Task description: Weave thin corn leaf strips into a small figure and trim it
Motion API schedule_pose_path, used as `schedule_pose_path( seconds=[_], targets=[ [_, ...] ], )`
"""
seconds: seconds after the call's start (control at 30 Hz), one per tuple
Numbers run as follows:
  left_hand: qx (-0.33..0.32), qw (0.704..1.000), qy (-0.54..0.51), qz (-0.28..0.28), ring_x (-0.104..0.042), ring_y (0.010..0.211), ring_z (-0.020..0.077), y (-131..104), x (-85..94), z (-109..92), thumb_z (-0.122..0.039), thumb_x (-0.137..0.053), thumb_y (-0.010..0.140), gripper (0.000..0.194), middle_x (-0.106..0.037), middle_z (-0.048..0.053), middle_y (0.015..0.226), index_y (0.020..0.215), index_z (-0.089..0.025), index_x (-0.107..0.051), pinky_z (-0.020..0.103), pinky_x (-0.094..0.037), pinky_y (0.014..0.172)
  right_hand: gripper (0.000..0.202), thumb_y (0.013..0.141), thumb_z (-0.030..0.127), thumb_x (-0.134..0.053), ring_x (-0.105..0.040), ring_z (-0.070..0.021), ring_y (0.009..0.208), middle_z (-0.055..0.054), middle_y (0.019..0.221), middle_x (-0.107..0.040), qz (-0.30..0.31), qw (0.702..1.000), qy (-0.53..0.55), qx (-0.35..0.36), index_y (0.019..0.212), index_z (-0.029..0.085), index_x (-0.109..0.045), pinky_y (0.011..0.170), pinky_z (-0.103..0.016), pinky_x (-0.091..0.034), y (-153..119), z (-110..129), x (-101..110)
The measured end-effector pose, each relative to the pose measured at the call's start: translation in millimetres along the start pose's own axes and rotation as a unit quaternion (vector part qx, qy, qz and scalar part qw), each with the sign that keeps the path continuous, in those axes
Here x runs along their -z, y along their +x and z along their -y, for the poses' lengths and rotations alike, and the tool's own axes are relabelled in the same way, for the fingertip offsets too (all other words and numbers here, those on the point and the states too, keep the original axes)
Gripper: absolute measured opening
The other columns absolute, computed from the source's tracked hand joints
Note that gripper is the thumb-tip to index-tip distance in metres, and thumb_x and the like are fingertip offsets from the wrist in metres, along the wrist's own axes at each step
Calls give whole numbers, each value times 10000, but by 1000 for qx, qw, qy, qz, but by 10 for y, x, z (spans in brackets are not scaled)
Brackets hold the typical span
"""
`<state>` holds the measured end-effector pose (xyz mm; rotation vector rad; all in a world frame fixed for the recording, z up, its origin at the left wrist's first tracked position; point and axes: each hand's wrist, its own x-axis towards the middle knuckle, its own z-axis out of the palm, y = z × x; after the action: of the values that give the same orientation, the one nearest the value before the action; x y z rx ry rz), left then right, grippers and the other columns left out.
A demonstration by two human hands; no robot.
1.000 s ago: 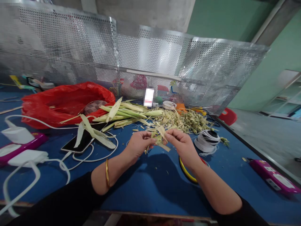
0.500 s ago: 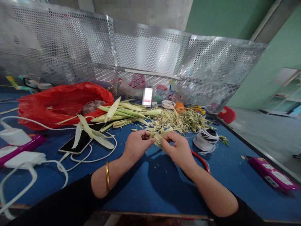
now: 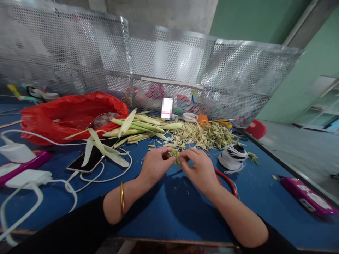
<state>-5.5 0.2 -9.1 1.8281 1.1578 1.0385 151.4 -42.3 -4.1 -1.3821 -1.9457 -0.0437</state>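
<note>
- Husk strip (image 3: 174,154), spread wider half a second ago, has been gathered into a small crumpled piece.
- It is pinched above the desk (image 3: 153,220) in the left hand's (image 3: 155,165) grip; whether the right hand's (image 3: 200,169) grip is closed cannot be told.
- Folding seems partly done; long husks (image 3: 144,127) are left lying behind.

Stalks (image 3: 148,127) right of bag (image 3: 39,124), left of spool (image 3: 227,163).
</note>
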Motion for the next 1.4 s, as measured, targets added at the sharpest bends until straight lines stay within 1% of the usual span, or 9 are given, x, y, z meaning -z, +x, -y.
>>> schedule_pose_path(
  seconds=[0.1,0.27,0.47,0.67,0.93,1.03,1.17,1.3,1.4],
  targets=[
    [8,1000,-12,0,-536,568,126,5,-4,6,-246,-581,689,248,-601,-32,610,871,-174,-733,210,-395,547,151,866,168,-521,-585,-170,756,-16,764,-649,-10,1000,-21,13,885,218,-662,709,-292,-348,-8,-13,-6],
    [-3,1000,14,0,-498,550,121,2,-8,30,-250,-562,698,228,-559,-38,580,832,-184,-734,206,-359,519,185,879,182,-520,-599,-173,752,-24,771,-659,-8,998,-51,35,870,231,-698,706,-306,-337,-11,-6,-6],
    [-21,998,58,0,-464,540,120,-15,-8,19,-258,-557,704,281,-537,-46,556,902,-214,-750,205,-327,503,232,870,152,-505,-595,-172,746,-19,755,-652,-11,999,-47,1,919,244,-712,688,-298,-336,-20,-29,-43],
    [-28,997,76,-7,-463,537,122,-18,-28,40,-269,-547,712,317,-551,-41,558,939,-203,-759,208,-331,521,229,879,160,-504,-549,-177,714,-27,725,-616,21,992,-118,42,934,242,-710,690,-309,-312,-27,-12,-66],
    [-48,990,133,-1,-474,564,133,-74,-48,11,-233,-521,738,384,-568,-34,577,1058,-258,-732,207,-339,551,187,875,180,-547,-576,-158,689,-2,683,-640,-11,999,-30,-24,812,235,-714,685,-289,-328,-39,-12,-123],
    [-40,992,121,-3,-515,585,149,-66,-37,6,-219,-528,739,399,-633,-16,618,1081,-265,-728,214,-368,578,213,896,178,-508,-577,-163,697,-9,700,-639,2,1000,-29,-3,857,231,-710,687,-294,-334,-38,-4,-119],
    [-18,999,43,4,-572,608,168,-43,-22,27,-222,-546,734,370,-714,-1,731,1045,-264,-742,226,-417,595,248,889,127,-458,-603,-181,770,-32,803,-676,19,999,-9,25,958,225,-675,727,-304,-359,-37,0,-106],
    [-7,999,19,29,-595,613,169,-48,-31,55,-215,-561,718,333,-734,-4,771,982,-259,-759,226,-429,587,108,840,154,-530,-626,-194,756,-11,789,-711,-13,997,40,-64,882,222,-603,738,-305,-387,-40,-10,-124],
    [-12,998,28,46,-613,642,176,-55,-39,61,-195,-545,717,356,-740,-1,790,993,-270,-757,229,-436,596,143,798,176,-575,-625,-207,728,2,741,-702,-2,990,56,-129,931,221,-551,685,-296,-399,-35,-8,-133]
  ],
)
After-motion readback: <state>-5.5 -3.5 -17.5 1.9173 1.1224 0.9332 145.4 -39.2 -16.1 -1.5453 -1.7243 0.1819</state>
